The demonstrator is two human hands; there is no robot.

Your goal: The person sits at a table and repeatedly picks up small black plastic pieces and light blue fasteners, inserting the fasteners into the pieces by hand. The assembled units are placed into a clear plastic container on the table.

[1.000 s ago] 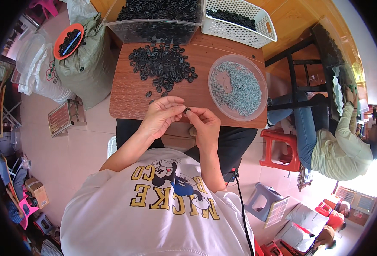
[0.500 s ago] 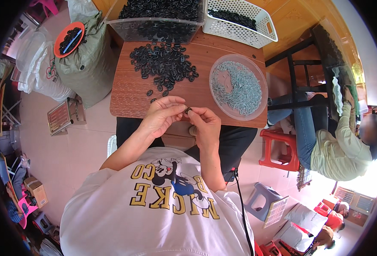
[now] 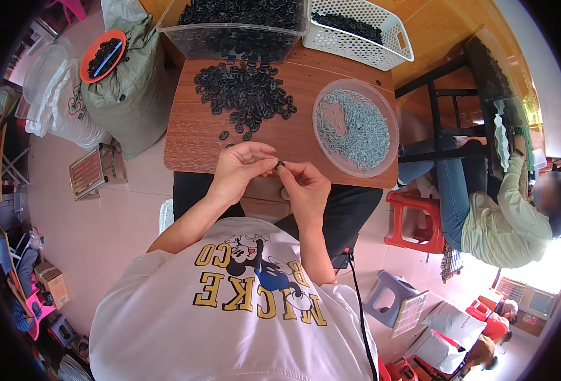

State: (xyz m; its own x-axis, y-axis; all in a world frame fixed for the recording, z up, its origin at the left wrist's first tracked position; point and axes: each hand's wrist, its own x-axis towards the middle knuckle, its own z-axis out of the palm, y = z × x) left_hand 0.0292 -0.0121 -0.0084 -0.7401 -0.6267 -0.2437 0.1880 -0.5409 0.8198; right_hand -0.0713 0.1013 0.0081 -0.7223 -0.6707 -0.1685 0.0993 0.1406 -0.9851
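Just off the near edge of the wooden table, my left hand and my right hand meet at their fingertips. Both are closed in a pinch on one small black oval piece, partly hidden by the fingers. Beyond my left hand lies a heap of black oval pieces with holes in them, a few scattered singly on its near side. To the right of my hands stands a round clear tub holding many small silvery metal pins or screws.
At the table's far side stand a clear bin of black pieces and a white perforated basket. An orange plate rests on a grey-green sack at left. A person sits at right by a red stool.
My fingers shift slightly around the small black piece, with my right hand moving a little to the right. The rest looks the same.
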